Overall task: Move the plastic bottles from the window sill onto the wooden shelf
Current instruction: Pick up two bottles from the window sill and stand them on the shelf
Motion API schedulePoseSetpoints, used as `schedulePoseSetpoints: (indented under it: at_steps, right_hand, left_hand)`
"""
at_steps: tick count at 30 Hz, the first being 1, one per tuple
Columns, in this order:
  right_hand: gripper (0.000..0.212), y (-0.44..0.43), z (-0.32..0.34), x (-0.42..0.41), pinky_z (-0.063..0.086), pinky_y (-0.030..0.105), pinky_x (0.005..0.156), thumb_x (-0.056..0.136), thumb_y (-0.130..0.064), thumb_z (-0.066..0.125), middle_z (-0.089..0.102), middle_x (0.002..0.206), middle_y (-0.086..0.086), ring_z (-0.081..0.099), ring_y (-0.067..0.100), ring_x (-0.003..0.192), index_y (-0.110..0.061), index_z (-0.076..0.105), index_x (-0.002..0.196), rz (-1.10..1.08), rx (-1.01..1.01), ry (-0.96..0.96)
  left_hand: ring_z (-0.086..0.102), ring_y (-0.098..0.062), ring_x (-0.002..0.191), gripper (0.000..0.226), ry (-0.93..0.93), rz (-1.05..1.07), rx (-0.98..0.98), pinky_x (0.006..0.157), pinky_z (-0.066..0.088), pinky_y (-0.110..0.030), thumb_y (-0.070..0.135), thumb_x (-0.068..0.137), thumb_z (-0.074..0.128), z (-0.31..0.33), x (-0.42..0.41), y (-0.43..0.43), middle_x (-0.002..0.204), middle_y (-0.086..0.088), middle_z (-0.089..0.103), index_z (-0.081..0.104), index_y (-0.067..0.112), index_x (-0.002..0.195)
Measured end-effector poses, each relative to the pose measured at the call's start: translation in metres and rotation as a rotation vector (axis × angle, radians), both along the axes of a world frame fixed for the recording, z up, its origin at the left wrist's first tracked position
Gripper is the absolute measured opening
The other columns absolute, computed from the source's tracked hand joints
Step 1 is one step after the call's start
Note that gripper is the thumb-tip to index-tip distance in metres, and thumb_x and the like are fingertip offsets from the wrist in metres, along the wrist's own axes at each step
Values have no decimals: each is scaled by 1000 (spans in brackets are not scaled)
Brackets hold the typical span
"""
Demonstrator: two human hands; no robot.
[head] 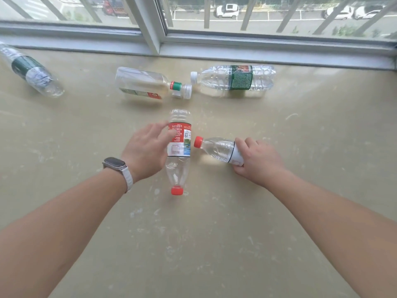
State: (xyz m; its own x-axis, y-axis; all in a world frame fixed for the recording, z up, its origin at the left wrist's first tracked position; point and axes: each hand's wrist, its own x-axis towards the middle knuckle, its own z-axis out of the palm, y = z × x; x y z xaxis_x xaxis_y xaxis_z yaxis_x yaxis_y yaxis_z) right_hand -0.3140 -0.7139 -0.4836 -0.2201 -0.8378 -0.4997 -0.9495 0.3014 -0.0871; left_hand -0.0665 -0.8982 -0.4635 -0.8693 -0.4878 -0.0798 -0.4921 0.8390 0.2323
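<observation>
Five bottles lay on their sides on the sill (214, 233); no wooden shelf was in view. The right hand (255, 160) was curled round the base end of the small bottle (217, 148), whose red cap pointed left and sat just beside the red-label bottle (182, 145). The left hand (146, 151), with a watch (113, 164) on its wrist, was spread wide with loose fingers, the fingertips over the left edge of that bottle's label; I could not tell whether they pressed it, and they had not closed round it.

Farther off lay a green-cap bottle (141, 83) and a green-label bottle (234, 79), neck to neck, with one more bottle (30, 70) at the far left.

All looked clear and nearly empty, so they would probably be very light, thin-walled and easy to dent. Being round and smooth, they would likely roll at a nudge. The labelled middle seemed the best place to hold the red-label bottle: the wall there is straight and the paper gives some friction. A gentle wrap from above would do; a hard squeeze would buckle it. The capped neck would be a stiffer place to grip.
</observation>
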Motion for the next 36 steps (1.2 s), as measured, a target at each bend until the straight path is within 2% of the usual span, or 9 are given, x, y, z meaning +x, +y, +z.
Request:
schedulePoseSetpoints:
  at_steps: [2, 5, 11, 17, 20, 24, 28, 31, 36]
  right_hand:
    - [58, 1, 3, 1, 38, 34, 70, 88, -50, 54, 51, 113, 4, 53, 27, 98, -20, 36, 134, -36, 6, -17]
    - [56, 4, 7, 4, 39, 33, 69, 88, -50, 54, 51, 113, 3, 53, 26, 98, -22, 37, 134, -102, -7, -49]
    - [54, 14, 18, 5, 41, 32, 69, 85, -47, 58, 50, 107, -4, 56, 25, 91, -31, 40, 133, -403, -83, -179]
    - [47, 27, 24, 1, 43, 33, 65, 80, -48, 62, 49, 98, -6, 53, 23, 86, -32, 43, 120, -554, -115, -239]
    - [45, 36, 23, 2, 48, 35, 67, 78, -49, 62, 51, 98, -7, 55, 22, 86, -32, 44, 116, -592, -136, -247]
    - [42, 52, 29, 3, 50, 36, 69, 78, -52, 61, 52, 95, -7, 56, 22, 86, -33, 45, 112, -641, -163, -257]
    - [45, 68, 52, 5, 49, 36, 71, 78, -50, 63, 53, 99, -8, 56, 20, 88, -34, 46, 116, -671, -182, -298]
    - [45, 75, 74, 10, 41, 32, 64, 77, -50, 65, 55, 99, -11, 55, 17, 87, -34, 48, 115, -709, -223, -329]
    - [38, 99, 123, 23, 45, 32, 63, 74, -50, 66, 56, 94, -12, 57, 16, 84, -35, 46, 101, -765, -311, -411]
  left_hand:
    - [43, -35, 126, 69, -98, -252, -41, 96, 42, -49, -1, 67, 62, -5, 2, -6, 144, -18, 47, 55, 20, 132]
    - [38, -34, 135, 80, -204, -353, -72, 103, 35, -47, -5, 63, 67, -10, -4, -6, 148, -16, 44, 51, 26, 135]
    - [38, -38, 130, 76, -244, -426, -147, 105, 24, -49, -2, 60, 68, -14, -27, 1, 142, -17, 49, 54, 25, 130]
    - [48, -38, 126, 51, -238, -537, -182, 108, 27, -53, 16, 67, 65, -14, -47, 4, 129, -13, 57, 59, 16, 118]
    - [57, -36, 110, 57, -231, -549, -151, 98, 33, -48, 25, 61, 77, -15, -55, 6, 112, -10, 62, 59, 15, 114]
    - [57, -31, 99, 60, -301, -390, -89, 86, 42, -42, 30, 62, 79, -18, -50, 16, 103, -4, 62, 59, 23, 118]
    - [57, -32, 105, 59, -332, -145, -3, 89, 40, -40, 37, 69, 75, -5, -28, 34, 110, -3, 63, 59, 25, 124]
    - [54, -31, 112, 64, -346, 58, 86, 98, 36, -38, 43, 75, 70, 16, -14, 50, 122, -1, 60, 51, 28, 135]
    - [54, -26, 107, 62, -316, 291, 268, 86, 44, -35, 48, 76, 67, 78, -8, 95, 111, 1, 55, 46, 33, 132]
